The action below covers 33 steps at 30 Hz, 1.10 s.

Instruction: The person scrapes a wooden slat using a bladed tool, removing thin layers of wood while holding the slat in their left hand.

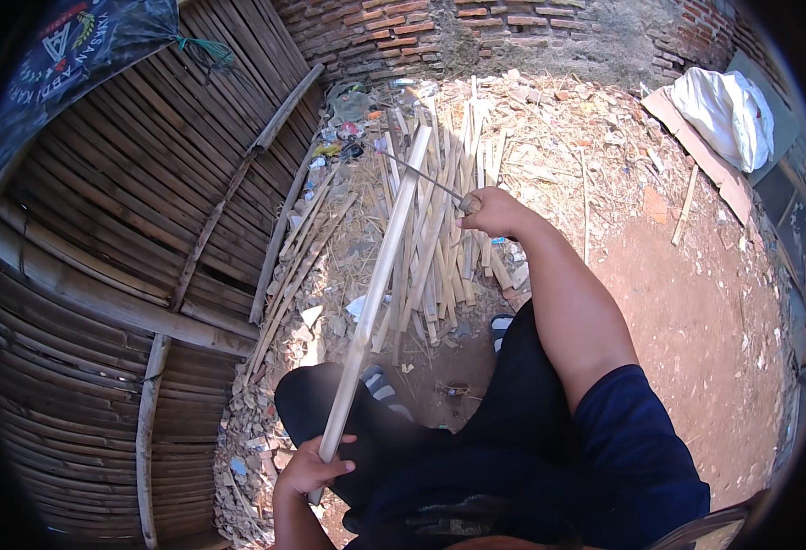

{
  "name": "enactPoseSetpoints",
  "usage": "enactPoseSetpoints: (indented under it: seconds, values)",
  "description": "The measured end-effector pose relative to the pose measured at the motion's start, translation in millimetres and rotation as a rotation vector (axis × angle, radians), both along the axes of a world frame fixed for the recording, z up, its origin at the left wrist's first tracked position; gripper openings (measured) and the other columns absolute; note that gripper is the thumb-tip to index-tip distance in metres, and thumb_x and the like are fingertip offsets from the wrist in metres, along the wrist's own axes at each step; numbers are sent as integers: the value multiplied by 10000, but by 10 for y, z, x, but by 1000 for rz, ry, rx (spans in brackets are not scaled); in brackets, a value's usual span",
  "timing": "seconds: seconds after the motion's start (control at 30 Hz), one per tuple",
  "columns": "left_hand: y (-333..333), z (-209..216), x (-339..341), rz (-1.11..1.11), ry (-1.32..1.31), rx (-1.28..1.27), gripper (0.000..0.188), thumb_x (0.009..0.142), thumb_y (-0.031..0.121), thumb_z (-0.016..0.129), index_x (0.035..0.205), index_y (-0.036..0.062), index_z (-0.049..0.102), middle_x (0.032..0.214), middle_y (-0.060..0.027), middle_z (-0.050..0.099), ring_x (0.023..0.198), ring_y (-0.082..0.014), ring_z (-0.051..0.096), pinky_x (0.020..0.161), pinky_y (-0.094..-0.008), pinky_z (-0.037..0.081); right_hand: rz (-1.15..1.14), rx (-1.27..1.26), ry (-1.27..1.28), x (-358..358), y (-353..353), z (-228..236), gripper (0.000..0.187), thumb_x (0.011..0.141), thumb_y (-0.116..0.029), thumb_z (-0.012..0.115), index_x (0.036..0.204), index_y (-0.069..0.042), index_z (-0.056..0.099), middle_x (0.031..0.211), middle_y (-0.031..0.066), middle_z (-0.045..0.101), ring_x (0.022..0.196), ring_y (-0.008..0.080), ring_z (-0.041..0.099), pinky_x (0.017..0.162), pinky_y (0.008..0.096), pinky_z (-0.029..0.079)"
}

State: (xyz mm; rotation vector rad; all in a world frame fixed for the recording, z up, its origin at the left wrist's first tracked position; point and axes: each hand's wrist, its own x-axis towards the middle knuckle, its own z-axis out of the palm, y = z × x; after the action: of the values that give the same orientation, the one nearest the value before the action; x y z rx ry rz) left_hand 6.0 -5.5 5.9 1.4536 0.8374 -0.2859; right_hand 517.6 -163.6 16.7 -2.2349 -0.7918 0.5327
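Observation:
My left hand (315, 467) is closed around the near end of a long, pale split-bamboo slat (381, 266). The slat slants up and away past my left knee, its far end above a pile of strips. In my right hand (496, 213) is the handle of a long-bladed knife (438, 186), its dark blade seen nearly edge-on. That blade points to the far left and crosses the slat near its far end; I cannot tell whether it touches or cuts in. Below both lies a heap of loose bamboo strips (435, 257).
A bamboo-slat wall (100, 183) runs along the left, with a dark printed sheet (82, 55) hanging on it. A brick wall (394, 32) closes the back. At the far right lies a white sack (724, 115) beside a brown board (696, 151). Rubble and shavings cover much of the ground.

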Motion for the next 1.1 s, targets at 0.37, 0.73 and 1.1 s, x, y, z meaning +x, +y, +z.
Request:
enactPoseSetpoints:
  seconds: [0.37,0.73,1.1]
  values:
    - [-8,-25,-54,-8,-17,1,555,814,10,819,1329,14,612,621,70,517,517,-30,464,504,-214,361,793,-280,-366,-982,168,433,463,760,-349,792,1167,-138,727,1094,158,722,1056,355,678,911,448,540]
    - [7,-12,-6,5,-15,-15,562,799,-36,809,1318,-10,596,626,51,522,503,-44,466,476,-228,351,-30,-18,-167,17,-95,42,547,796,-342,783,1242,-42,683,1180,217,691,1105,365,661,959,425,519]
    - [0,-36,-73,-4,-36,4,546,824,20,817,1328,13,606,606,57,526,486,-41,476,470,-220,359,834,-196,-262,-791,179,263,517,742,-361,824,1165,-86,716,1069,166,719,1049,350,675,885,444,526]
